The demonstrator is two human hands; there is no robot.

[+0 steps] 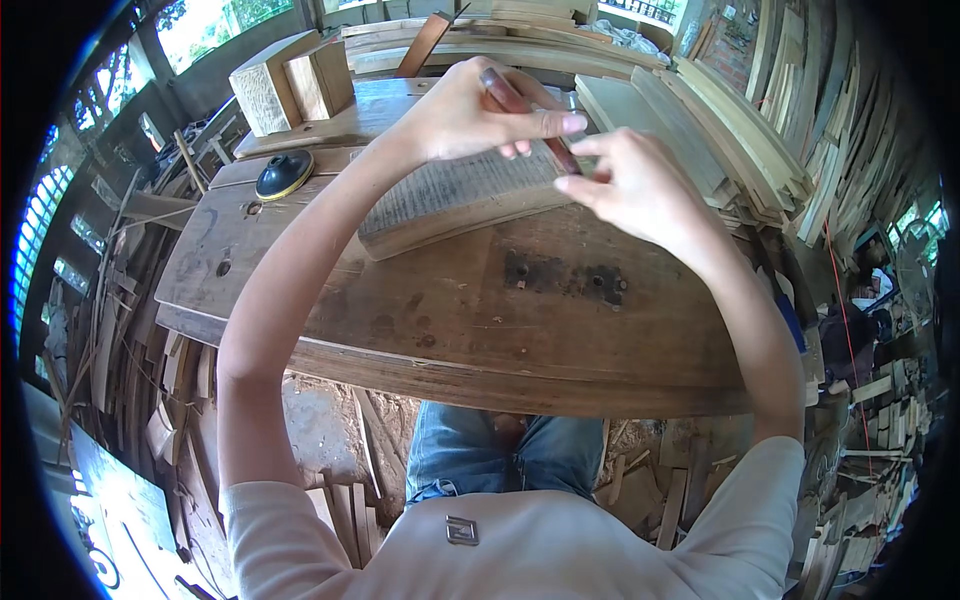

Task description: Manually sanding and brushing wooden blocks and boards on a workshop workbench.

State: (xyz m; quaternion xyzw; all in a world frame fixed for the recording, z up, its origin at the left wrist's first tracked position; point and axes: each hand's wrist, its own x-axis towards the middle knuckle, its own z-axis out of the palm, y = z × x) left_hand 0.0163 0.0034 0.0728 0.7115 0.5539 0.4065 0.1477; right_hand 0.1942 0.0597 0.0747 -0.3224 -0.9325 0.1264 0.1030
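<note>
My left hand (466, 112) grips a reddish-brown wooden rod (506, 91), perhaps a tool handle, which slants down to the right. The thumb lies across it. At its lower end, the thumb and forefinger of my right hand (637, 180) close around the tip. Beneath both hands, a thick rough-sawn wooden block (450, 199) rests at an angle on the wooden workbench (450, 315). My left hand hides part of the block's far side. Any finer detail at the rod's lower tip is too small to tell.
A black round sanding pad (285, 174) sits on the bench's left side. Two pale wood blocks (292, 82) stand at the back left. Stacked boards (675, 135) lie at the right, with more timber (480, 45) behind. Dark stained patches with holes mark the benchtop.
</note>
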